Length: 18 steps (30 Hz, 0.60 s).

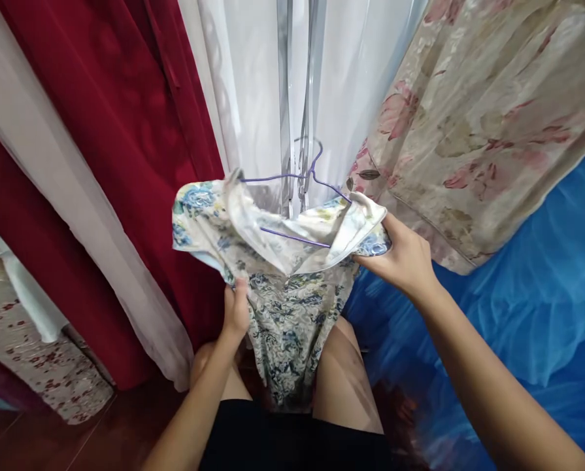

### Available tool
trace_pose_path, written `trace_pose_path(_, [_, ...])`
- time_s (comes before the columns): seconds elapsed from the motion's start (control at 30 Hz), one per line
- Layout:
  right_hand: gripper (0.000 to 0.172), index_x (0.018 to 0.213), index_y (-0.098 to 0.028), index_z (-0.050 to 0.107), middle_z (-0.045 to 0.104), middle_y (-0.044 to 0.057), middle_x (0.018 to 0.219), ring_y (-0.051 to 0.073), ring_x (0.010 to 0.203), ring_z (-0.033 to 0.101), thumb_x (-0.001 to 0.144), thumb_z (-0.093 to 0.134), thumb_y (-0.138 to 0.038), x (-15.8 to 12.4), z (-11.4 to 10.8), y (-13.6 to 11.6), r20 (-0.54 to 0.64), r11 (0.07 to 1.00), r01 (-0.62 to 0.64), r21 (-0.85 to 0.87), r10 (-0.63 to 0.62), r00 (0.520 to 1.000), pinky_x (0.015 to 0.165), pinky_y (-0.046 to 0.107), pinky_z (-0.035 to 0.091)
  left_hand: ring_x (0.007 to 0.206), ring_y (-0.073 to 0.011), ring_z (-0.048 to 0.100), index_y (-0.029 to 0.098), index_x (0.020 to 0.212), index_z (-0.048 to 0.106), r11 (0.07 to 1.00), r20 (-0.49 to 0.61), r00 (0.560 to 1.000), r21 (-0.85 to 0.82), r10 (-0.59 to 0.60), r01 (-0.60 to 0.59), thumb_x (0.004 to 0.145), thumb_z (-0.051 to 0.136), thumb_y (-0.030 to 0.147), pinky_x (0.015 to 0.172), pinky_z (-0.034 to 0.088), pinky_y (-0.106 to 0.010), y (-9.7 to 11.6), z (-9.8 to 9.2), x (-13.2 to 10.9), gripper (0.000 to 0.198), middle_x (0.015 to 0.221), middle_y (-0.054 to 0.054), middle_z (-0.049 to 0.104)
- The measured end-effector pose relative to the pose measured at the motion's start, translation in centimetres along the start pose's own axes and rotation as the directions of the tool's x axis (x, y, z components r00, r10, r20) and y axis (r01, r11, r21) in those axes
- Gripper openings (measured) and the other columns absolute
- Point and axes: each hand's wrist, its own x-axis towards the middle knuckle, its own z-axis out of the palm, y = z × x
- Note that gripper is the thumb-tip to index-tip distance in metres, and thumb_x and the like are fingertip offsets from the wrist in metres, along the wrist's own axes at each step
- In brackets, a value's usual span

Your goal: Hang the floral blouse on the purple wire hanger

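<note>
A floral dress with blue and yellow flowers and a white collar hangs in front of my legs. Its shoulders sit over a thin purple hanger, whose hook points up and away from me. My left hand pinches the dress's side below the left sleeve. On the other side, my right hand grips the right shoulder and sleeve, thumb below the edge. Part of the hanger's lower bar shows through the open neckline; cloth hides its ends.
Red and white curtains hang at the left. White cloth with grey ribbons hangs straight ahead. Floral beige fabric and a bright blue ruffled cloth fill the right. A dark red tiled floor shows below.
</note>
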Motion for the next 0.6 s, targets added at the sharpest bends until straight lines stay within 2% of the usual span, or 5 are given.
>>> trace_pose_path(0.1, [0.051,0.117,-0.023,0.066,0.072,0.01,0.103,0.036,0.098,0.066,0.071,0.08,-0.04,-0.1,-0.2,0.0,0.05,0.996,0.073,0.042,-0.075,0.996,0.082,0.037,0.048,0.139,-0.0303,0.054,0.022,0.13,0.06,0.998,-0.063,0.997,0.036,-0.048,0.05,0.084,0.07,0.055,0.12,0.039,-0.044,-2.8,0.9,-3.2,0.057,0.136,-0.011,0.067])
trace_pose_path(0.27, [0.066,0.134,-0.022,0.06,0.063,0.013,0.131,0.039,0.12,0.057,0.071,0.075,-0.036,-3.4,-0.3,1.8,0.029,0.985,0.151,0.084,-0.154,0.988,0.104,0.05,0.042,0.138,-0.0303,0.055,0.024,0.132,0.061,0.968,0.063,0.968,-0.049,-0.244,0.247,0.081,0.076,0.046,0.122,0.039,-0.045,-5.4,2.0,-8.2,0.058,0.141,-0.011,0.064])
trace_pose_path(0.4, [0.039,0.125,-0.025,0.063,0.062,0.011,0.126,0.034,0.122,0.055,0.089,0.066,-0.038,-9.9,2.2,0.0,-0.339,0.926,-0.153,0.346,0.276,0.9,0.103,0.048,0.043,0.14,-0.0309,0.053,0.023,0.135,0.061,0.953,0.041,0.956,-0.075,-0.292,0.294,0.083,0.076,0.047,0.122,0.039,-0.045,-4.6,2.6,-10.8,0.059,0.138,-0.011,0.066])
trace_pose_path(0.5, [0.026,0.093,-0.026,0.066,0.065,0.006,0.092,0.027,0.089,0.061,0.098,0.054,-0.049,-15.8,5.5,-2.7,0.076,0.672,-0.449,0.589,0.507,0.858,0.084,0.042,0.049,0.141,-0.0286,0.053,0.025,0.131,0.065,0.965,0.151,0.956,-0.037,-0.252,0.261,0.085,0.075,0.046,0.124,0.035,-0.043,-3.1,2.8,-11.8,0.051,0.131,-0.008,0.07])
trace_pose_path(0.6, [0.048,0.082,-0.024,0.062,0.062,0.005,0.078,0.024,0.076,0.058,0.102,0.039,-0.061,-19.3,8.5,-5.0,0.581,0.506,-0.628,0.591,0.272,0.767,0.074,0.038,0.048,0.129,-0.0286,0.062,0.021,0.119,0.072,0.973,0.294,0.932,-0.023,-0.213,0.229,0.089,0.071,0.045,0.122,0.039,-0.044,-1.7,2.8,-12.2,0.038,0.118,-0.008,0.075])
